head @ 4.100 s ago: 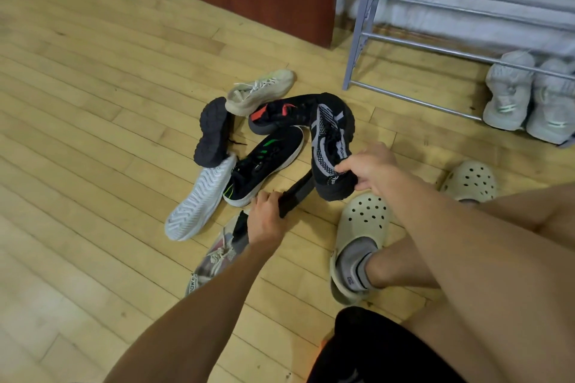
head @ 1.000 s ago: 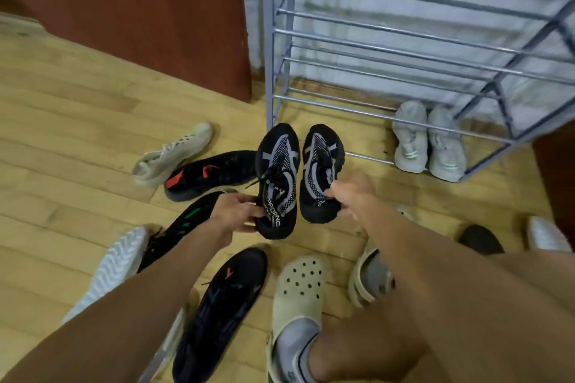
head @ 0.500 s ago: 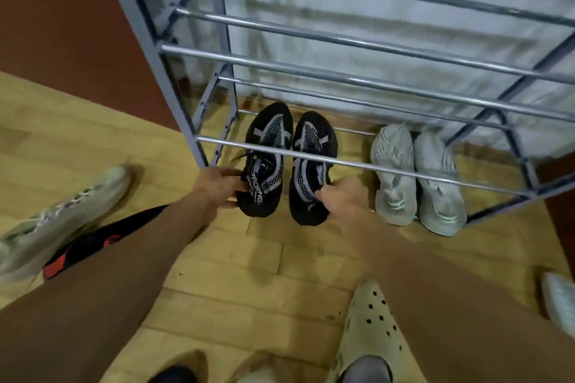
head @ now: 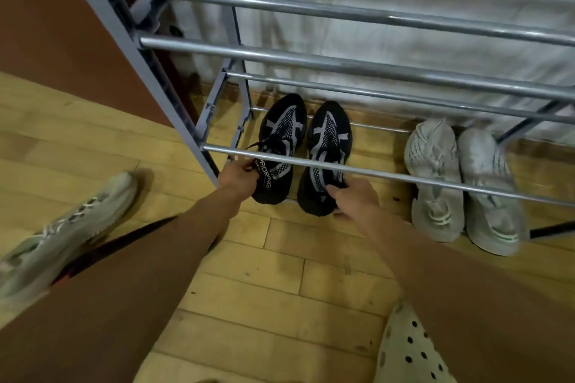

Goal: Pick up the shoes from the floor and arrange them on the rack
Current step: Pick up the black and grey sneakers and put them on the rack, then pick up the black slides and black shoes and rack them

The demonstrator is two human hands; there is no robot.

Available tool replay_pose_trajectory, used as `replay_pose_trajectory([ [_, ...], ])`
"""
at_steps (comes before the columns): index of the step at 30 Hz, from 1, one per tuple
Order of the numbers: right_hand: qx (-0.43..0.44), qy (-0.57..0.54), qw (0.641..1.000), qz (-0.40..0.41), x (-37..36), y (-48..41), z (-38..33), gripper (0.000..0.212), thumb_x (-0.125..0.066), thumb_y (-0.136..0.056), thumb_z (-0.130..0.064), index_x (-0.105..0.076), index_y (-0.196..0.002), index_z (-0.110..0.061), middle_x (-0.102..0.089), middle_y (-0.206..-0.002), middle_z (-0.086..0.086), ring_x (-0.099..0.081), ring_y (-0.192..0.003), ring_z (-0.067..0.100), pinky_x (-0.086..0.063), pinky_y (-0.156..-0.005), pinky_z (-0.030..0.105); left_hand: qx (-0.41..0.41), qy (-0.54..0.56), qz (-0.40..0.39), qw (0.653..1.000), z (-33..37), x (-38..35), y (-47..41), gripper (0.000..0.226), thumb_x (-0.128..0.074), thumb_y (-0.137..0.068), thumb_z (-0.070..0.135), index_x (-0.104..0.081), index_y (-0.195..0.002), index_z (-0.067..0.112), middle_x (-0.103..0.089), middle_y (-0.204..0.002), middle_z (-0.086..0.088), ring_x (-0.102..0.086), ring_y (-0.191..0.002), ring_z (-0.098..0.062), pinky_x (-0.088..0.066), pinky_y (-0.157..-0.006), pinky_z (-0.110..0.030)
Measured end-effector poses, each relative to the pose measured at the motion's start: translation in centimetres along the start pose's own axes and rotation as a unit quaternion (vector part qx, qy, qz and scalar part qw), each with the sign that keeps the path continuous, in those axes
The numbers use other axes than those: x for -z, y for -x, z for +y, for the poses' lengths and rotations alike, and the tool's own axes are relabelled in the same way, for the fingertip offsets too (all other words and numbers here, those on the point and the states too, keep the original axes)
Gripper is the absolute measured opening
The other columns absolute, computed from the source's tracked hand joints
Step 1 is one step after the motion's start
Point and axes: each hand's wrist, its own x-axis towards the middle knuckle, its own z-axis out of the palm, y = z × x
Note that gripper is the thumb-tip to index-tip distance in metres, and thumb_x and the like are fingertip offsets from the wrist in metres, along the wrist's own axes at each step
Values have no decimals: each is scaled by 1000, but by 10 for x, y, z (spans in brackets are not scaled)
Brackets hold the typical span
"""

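Two black shoes with grey mesh stripes lie side by side, toes pointing away, at the left end of the grey metal rack's (head: 367, 172) lowest level. My left hand (head: 239, 176) grips the heel of the left black shoe (head: 280, 134). My right hand (head: 354, 196) grips the heel of the right black shoe (head: 328, 140). Both heels stick out in front of the lowest front bar. A pair of pale grey shoes (head: 460, 183) sits to the right on the same level.
A beige sneaker (head: 67, 235) lies on the wooden floor at the left, with a black and red shoe (head: 124, 242) partly hidden behind my left arm. My foot in a cream perforated clog (head: 410, 348) stands at the bottom right. A brown panel stands left of the rack.
Both hands have carried the black pair from the floor pile to the rack's lowest level and pushed it a little further in since half a second ago. The view has moved closer.
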Motion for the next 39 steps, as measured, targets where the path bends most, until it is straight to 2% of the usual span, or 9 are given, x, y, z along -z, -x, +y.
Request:
replay_pose_trajectory([
  [4,4,25,1000,4,2,26,-10,39,-64,-89,-17,-55,-126,-8,-63,-119,13,-65,-101,30,-61,-76,40,22,56,-20,998,-7,11,32,37,-50,-93,19,-56,-128,9,-63,-103,-13,-54,-83,-24,-43,-72,-30],
  [8,60,150,987,-12,-4,78,-19,34,-56,-88,-12,-55,-121,-3,-55,-123,16,-60,-103,32,-57,-87,41,51,77,-47,995,-25,39,73,9,-53,-91,16,-60,-86,12,-52,-69,-6,-47,-66,-20,-38,-66,-28],
  [12,156,348,922,-65,-10,143,-28,28,-50,-85,-9,-55,-113,-4,-43,-128,15,-54,-107,30,-49,-85,37,56,65,-85,993,-47,74,116,15,-57,-84,26,-56,-72,17,-55,-83,-10,-50,-81,-19,-41,-74,-32],
  [15,177,375,906,-84,-11,191,-37,4,-50,-87,-8,-51,-83,-7,-56,-104,15,-55,-88,26,-45,-72,33,42,58,-93,993,-52,102,163,22,-56,-90,27,-54,-69,20,-56,-83,-6,-52,-85,-21,-46,-80,-34],
  [23,208,400,884,-123,-37,323,-22,28,-47,-94,-16,-63,-111,-1,-63,-113,13,-61,-105,30,-47,-74,30,-15,35,-85,996,-90,169,284,34,-54,-93,25,-63,-122,10,-62,-120,-7,-57,-115,-25,-45,-105,-42],
  [26,223,372,888,-153,-59,360,-9,32,-49,-92,-15,-66,-117,-5,-65,-122,12,-62,-110,30,-53,-94,38,-17,32,-86,996,-133,178,322,28,-49,-97,16,-62,-120,6,-59,-117,-8,-54,-111,-22,-42,-101,-31],
  [33,240,376,865,-228,-89,407,38,33,-55,-91,-15,-64,-122,-5,-63,-126,14,-59,-114,30,-49,-98,39,114,44,-77,990,-250,172,375,32,-56,-91,15,-60,-121,5,-59,-103,-10,-57,-90,-22,-47,-81,-33],
  [36,212,388,866,-235,-84,403,52,31,-58,-92,-18,-65,-120,-6,-63,-124,13,-60,-111,28,-51,-96,39,146,-34,-99,984,-282,166,387,19,-57,-89,22,-63,-106,15,-60,-114,-10,-59,-102,-24,-47,-89,-34],
  [39,206,382,874,-218,-83,398,52,30,-58,-90,-16,-66,-117,-6,-65,-123,13,-62,-109,29,-51,-97,41,157,-118,-116,974,-294,159,383,49,-61,-87,27,-51,-132,10,-50,-133,-10,-51,-121,-27,-43,-97,-34],
])
